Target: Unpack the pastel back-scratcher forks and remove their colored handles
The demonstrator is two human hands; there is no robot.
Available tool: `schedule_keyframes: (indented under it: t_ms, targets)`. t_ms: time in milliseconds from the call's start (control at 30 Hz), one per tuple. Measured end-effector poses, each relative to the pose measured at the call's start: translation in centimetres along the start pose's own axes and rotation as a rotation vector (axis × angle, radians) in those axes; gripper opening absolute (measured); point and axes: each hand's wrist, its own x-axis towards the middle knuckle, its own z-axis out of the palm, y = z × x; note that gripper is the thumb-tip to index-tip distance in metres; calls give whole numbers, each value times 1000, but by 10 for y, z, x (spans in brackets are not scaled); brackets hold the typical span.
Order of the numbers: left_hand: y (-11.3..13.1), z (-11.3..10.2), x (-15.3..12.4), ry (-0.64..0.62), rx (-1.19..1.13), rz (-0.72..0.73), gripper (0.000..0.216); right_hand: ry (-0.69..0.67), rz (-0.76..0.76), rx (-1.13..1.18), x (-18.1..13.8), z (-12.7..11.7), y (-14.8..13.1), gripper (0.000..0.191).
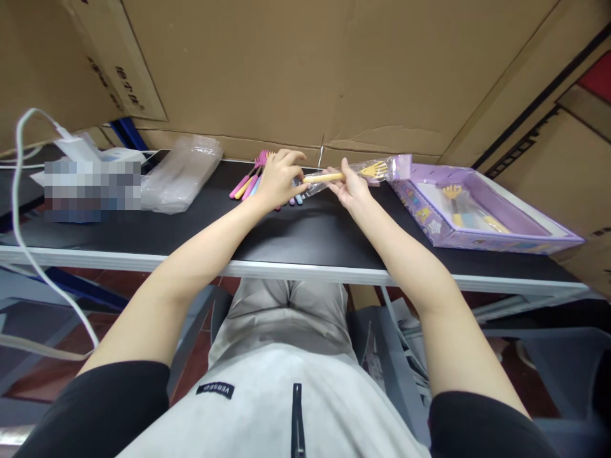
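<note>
My right fingers (344,168) grip the yellow scratcher (322,179) mid-handle; my left fingers (289,156) pinch its end. Likely light, stiff; clear film (391,168) probably slippery; handle best hold.

A cardboard wall (310,76) stands along the back of the table (305,238). On the table, left to right, lie a stack of plastic bags (184,175), a bunch of back scratchers (248,184) and a box (501,242). The bunch is partly hidden by the left hand (281,175), handles toward the table's front. Between the 2 hands, 1 bagged scratcher (329,177) points its head right, toward the box. More scratchers (457,219) lie inside the box. Left of the bags, a cable (20,191) hangs past the front edge.
</note>
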Motion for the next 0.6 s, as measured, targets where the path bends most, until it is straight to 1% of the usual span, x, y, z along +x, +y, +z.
schedule_keyframes:
  t_ms: [100,200,333,400,500,600]
  targets:
    - [-1,2,1,30,-10,-40,16,-6,-4,-15,-1,1,2,47]
    - [-3,6,2,30,-44,-87,12,-11,-13,-24,-2,2,3,53]
    - [-6,8,4,7,-90,-133,10,-19,-12,-27,-3,2,2,56]
    - [-8,5,6,7,-108,-137,7,-27,-38,-36,-1,-1,-1,58]
    - [-12,-2,7,14,-125,-140,2,-34,-105,-39,8,-11,-10,55]
    - [-16,-10,8,12,-131,-155,2,19,-138,-9,26,-23,-19,47]
